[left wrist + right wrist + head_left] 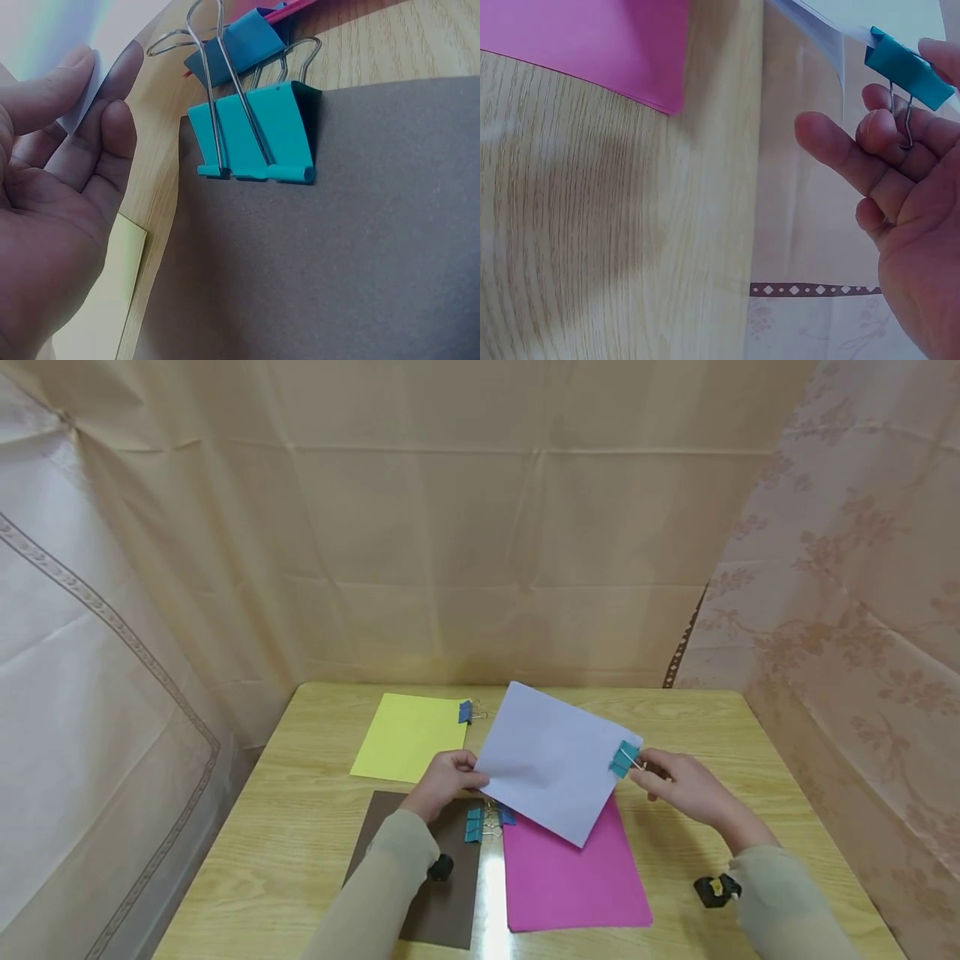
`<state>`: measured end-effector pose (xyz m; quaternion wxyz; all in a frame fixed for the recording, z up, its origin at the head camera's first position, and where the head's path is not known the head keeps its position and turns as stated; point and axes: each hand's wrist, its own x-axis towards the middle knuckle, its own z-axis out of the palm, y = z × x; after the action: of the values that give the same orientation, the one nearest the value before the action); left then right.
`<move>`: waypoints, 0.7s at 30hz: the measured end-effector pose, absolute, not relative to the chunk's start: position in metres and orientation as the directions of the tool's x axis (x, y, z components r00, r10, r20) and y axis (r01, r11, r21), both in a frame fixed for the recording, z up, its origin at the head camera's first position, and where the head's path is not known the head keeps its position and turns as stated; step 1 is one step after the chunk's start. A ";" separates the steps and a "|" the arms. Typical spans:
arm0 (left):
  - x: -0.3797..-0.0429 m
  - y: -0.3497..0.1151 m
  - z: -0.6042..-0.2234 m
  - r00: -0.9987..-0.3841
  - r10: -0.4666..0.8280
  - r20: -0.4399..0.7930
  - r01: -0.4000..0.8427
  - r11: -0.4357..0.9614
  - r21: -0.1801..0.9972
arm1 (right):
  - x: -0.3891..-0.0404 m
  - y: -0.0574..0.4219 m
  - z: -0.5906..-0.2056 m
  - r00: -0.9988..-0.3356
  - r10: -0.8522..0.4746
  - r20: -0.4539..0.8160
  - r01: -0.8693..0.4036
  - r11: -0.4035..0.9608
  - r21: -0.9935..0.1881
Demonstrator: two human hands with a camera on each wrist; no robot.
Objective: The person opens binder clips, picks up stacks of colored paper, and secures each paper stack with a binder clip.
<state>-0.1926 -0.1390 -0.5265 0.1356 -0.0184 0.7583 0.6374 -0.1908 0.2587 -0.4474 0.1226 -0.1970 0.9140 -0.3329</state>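
A white sheet or stack of paper [547, 752] is held up, tilted, above the table. My left hand [442, 781] pinches its near left corner between thumb and fingers. On its right edge sits a teal binder clip [624, 758], and my right hand [686, 789] holds this clip, with a wire handle lying against the fingers in the right wrist view. Partly covered below is a pink paper stack [577, 877] with a blue binder clip [507, 815]. Beneath my left forearm lies brown paper [450, 910], whose corner bears another teal binder clip [251, 135].
Yellow paper [408, 735] with a blue binder clip [465, 712] on its right edge lies at the back left of the wooden table [247, 860]. A beige curtain [450, 527] hangs behind the table, with pale cloth at both sides.
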 end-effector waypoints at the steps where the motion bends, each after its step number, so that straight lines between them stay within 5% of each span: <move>1: -0.193 -0.139 -0.526 -0.962 0.146 -0.231 -0.203 0.186 0.961 | -0.191 0.259 -0.448 -0.892 -0.442 -0.093 -0.275 0.695 -0.664; 21: -0.192 -0.136 -0.524 -0.959 0.155 -0.238 -0.208 0.185 0.960 | -0.192 0.257 -0.457 -0.925 -0.368 -0.096 -0.190 0.667 -0.720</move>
<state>-0.1924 -0.1360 -0.5241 0.1423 -0.0176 0.7564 0.6382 -0.1924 0.2568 -0.4567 0.1172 -0.1541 0.9054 -0.3779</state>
